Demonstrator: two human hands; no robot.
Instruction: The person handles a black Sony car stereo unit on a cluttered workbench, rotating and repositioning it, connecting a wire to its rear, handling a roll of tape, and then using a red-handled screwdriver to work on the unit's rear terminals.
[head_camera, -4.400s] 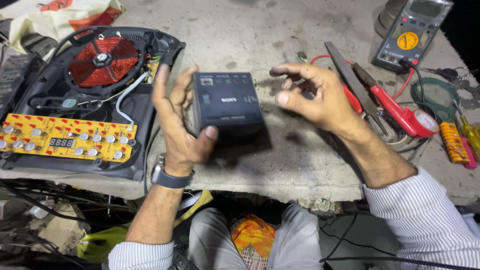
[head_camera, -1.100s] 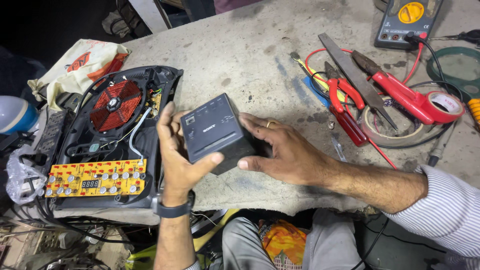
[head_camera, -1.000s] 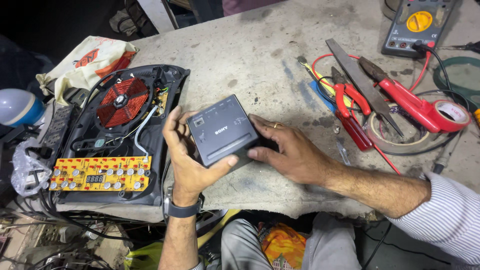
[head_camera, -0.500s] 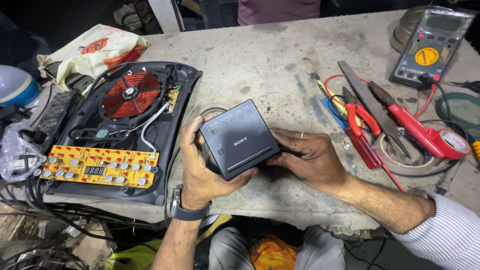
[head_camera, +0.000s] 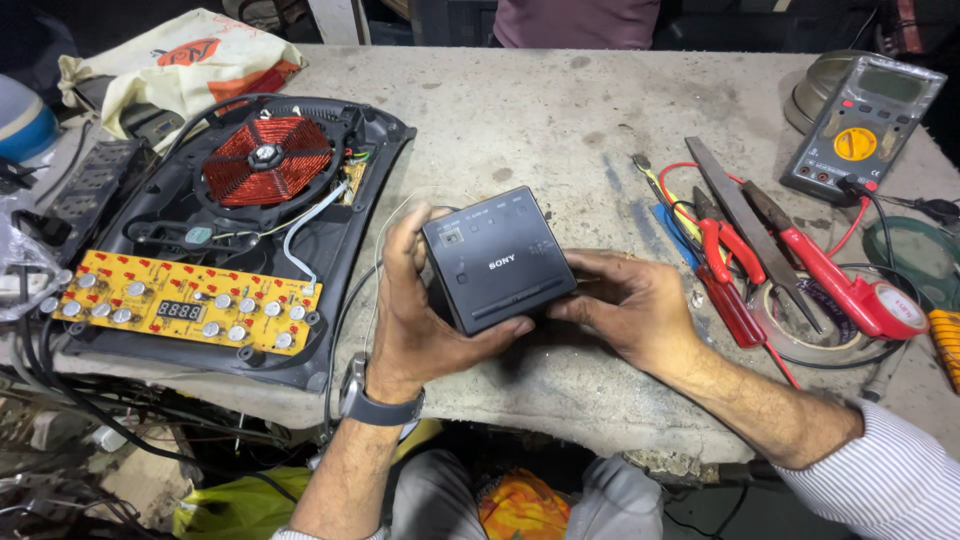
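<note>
Grey concrete makes up our worktable (head_camera: 560, 110), and it is crowded. At our left lies an opened induction cooker (head_camera: 230, 230) with its red copper coil (head_camera: 265, 160) bare and a yellow control board (head_camera: 185, 312) along its near edge. At our right sit red-handled pliers (head_camera: 725, 270), a flat metal file (head_camera: 740, 225), a roll of tape (head_camera: 800, 320) and a multimeter (head_camera: 862, 128) with red and black leads. A printed cloth bag (head_camera: 185, 70) rests at the far left corner.

Between these, just above the table's near edge, we hold a small black box (head_camera: 497, 258). Our left hand (head_camera: 420, 320) wraps its left side, thumb curled under the near corner, fingers behind. Our right hand (head_camera: 630, 310) grips the right side, fingers closed against it. Nothing stands between us and the box. It is tilted, its broad top face turned up toward us, and its long axis runs roughly left to right, the right end slightly nearer.
</note>
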